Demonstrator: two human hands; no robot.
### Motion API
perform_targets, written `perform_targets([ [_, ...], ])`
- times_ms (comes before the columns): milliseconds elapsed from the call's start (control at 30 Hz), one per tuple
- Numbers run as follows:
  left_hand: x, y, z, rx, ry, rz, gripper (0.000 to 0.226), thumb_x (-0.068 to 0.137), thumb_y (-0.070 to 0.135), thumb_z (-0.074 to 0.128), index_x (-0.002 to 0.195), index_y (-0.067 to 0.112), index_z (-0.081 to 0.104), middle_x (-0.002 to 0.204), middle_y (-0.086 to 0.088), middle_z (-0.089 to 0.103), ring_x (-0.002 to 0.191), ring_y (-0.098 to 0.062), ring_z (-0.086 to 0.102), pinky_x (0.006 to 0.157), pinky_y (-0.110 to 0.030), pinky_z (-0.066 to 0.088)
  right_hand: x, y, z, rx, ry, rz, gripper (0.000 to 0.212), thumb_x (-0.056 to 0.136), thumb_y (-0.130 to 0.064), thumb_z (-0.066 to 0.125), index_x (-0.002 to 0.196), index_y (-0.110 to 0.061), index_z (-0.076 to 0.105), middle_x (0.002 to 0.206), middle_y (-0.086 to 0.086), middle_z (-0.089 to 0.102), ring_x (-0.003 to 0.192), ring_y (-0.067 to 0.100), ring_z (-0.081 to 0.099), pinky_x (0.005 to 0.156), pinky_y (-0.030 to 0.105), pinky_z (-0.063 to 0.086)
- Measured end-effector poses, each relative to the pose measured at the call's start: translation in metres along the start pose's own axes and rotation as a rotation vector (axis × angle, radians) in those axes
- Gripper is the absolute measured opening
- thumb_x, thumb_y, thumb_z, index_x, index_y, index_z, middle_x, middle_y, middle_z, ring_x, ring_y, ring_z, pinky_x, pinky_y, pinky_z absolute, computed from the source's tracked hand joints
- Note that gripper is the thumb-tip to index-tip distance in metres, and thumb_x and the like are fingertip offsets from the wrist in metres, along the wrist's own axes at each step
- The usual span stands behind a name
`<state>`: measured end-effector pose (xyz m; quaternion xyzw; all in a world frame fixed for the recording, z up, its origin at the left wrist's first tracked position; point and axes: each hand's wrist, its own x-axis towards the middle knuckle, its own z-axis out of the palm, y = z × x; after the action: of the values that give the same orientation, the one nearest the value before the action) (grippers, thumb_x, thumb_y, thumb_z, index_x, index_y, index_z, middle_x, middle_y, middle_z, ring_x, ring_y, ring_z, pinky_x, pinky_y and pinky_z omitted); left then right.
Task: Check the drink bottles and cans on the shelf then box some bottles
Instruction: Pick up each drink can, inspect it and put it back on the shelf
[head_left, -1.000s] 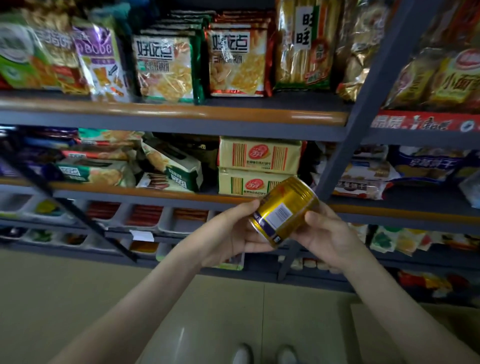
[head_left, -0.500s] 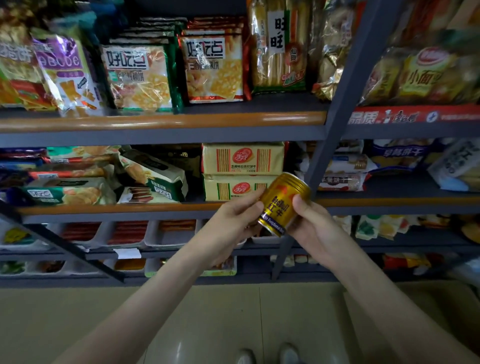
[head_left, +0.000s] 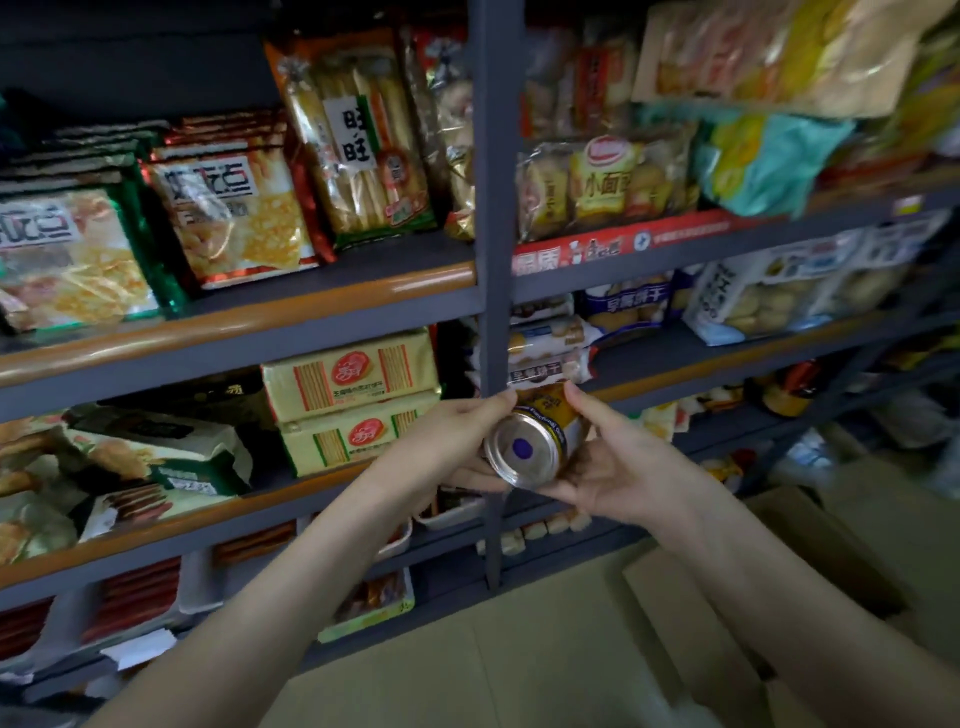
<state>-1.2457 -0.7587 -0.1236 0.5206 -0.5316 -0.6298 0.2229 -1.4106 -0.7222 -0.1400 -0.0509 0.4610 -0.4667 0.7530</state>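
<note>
The person is checking a drink can (head_left: 530, 447), so the checking step is under way and the boxing has not begun. Both hands are holding the gold can in the air in front of the shelf (head_left: 249, 317), just before its grey upright post (head_left: 493, 208) and level with the front edge of the board carrying the cracker packs (head_left: 353, 374). The can is lying tilted, with one silver end facing the camera. The left hand (head_left: 452, 447) is gripping its left side, fingers curled round it, and the right hand (head_left: 618, 467) is cradling it from below and the right, one fingertip on top. Next, I judge, the can is calling for a slow turn to read its print, then a place back on the shelf; the cardboard box (head_left: 779, 571) is waiting by the floor's right edge.
</note>
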Motion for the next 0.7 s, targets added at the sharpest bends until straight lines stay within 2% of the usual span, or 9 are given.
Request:
perform_targets([
  [100, 0.011, 0.024, 0.032, 0.069, -0.01, 0.038, 0.025, 0.093, 0.048, 0.056, 0.093, 0.025, 0.065, 0.091, -0.01, 0.074, 0.081, -0.026, 0.073, 0.075, -0.036, 0.061, -0.014, -0.028, -0.02, 0.04, 0.022, -0.041, 0.057, 0.081, -0.036, 0.072, 0.125, -0.002, 0.056, 0.117, 0.025, 0.065, 0.105, 0.039, 0.064, 0.067, 0.051, 0.06],
  [200, 0.023, 0.056, 0.07, 0.179, 0.014, 0.135, 0.022, 0.093, 0.052, 0.053, 0.091, 0.033, 0.066, 0.09, 0.001, 0.072, 0.077, -0.019, 0.072, 0.07, -0.031, 0.06, -0.032, -0.066, -0.046, 0.029, 0.026, -0.139, 0.055, 0.082, -0.036, 0.071, 0.125, -0.004, 0.057, 0.116, 0.022, 0.066, 0.103, 0.036, 0.066, 0.064, 0.048, 0.06],
  [300, 0.037, 0.096, 0.116, 0.292, 0.095, 0.346, 0.027, 0.095, 0.048, 0.05, 0.094, 0.029, 0.069, 0.088, 0.002, 0.072, 0.077, -0.015, 0.071, 0.073, -0.032, 0.06, -0.059, -0.117, -0.081, -0.007, 0.069, -0.273, 0.049, 0.083, -0.034, 0.071, 0.12, -0.004, 0.06, 0.11, 0.019, 0.069, 0.098, 0.031, 0.068, 0.068, 0.045, 0.06],
  [433, 0.056, 0.163, 0.19, 0.424, 0.198, 0.695, 0.017, 0.095, 0.037, 0.054, 0.084, 0.032, 0.066, 0.083, 0.005, 0.073, 0.079, -0.007, 0.069, 0.078, -0.029, 0.054, -0.1, -0.2, -0.132, -0.043, 0.067, -0.491, 0.046, 0.078, -0.028, 0.071, 0.116, -0.004, 0.062, 0.104, 0.013, 0.073, 0.092, 0.026, 0.072, 0.069, 0.039, 0.059],
  [500, 0.064, 0.203, 0.226, 0.48, 0.268, 0.857, 0.009, 0.094, 0.033, 0.057, 0.091, 0.036, 0.065, 0.085, 0.013, 0.071, 0.081, 0.001, 0.066, 0.077, -0.016, 0.048, -0.122, -0.245, -0.154, -0.084, 0.051, -0.644, 0.046, 0.076, -0.028, 0.069, 0.116, -0.007, 0.063, 0.104, 0.01, 0.074, 0.095, 0.023, 0.071, 0.076, 0.039, 0.057],
  [567, 0.07, 0.243, 0.257, 0.522, 0.322, 0.994, 0.014, 0.094, 0.036, 0.056, 0.105, 0.034, 0.065, 0.093, 0.017, 0.069, 0.086, 0.006, 0.062, 0.074, -0.008, 0.043, -0.142, -0.29, -0.168, -0.151, 0.049, -0.827, 0.052, 0.074, -0.03, 0.071, 0.12, -0.008, 0.063, 0.105, 0.007, 0.073, 0.096, 0.021, 0.07, 0.084, 0.04, 0.054],
  [633, 0.078, 0.277, 0.279, 0.595, 0.39, 1.115, 0.027, 0.094, 0.04, 0.053, 0.117, 0.03, 0.063, 0.108, 0.013, 0.067, 0.099, 0.0, 0.061, 0.085, -0.017, 0.045, -0.159, -0.328, -0.175, -0.208, 0.048, -1.005, 0.066, 0.069, -0.037, 0.077, 0.125, -0.008, 0.06, 0.101, 0.002, 0.073, 0.091, 0.017, 0.07, 0.096, 0.049, 0.05],
  [700, 0.086, 0.309, 0.296, 0.689, 0.473, 1.19, 0.034, 0.095, 0.039, 0.052, 0.126, 0.028, 0.059, 0.122, 0.009, 0.061, 0.115, -0.008, 0.054, 0.093, -0.021, 0.04, -0.171, -0.358, -0.181, -0.248, 0.059, -1.152, 0.067, 0.074, -0.034, 0.076, 0.13, -0.006, 0.052, 0.081, -0.007, 0.071, 0.076, 0.011, 0.069, 0.104, 0.053, 0.042],
])
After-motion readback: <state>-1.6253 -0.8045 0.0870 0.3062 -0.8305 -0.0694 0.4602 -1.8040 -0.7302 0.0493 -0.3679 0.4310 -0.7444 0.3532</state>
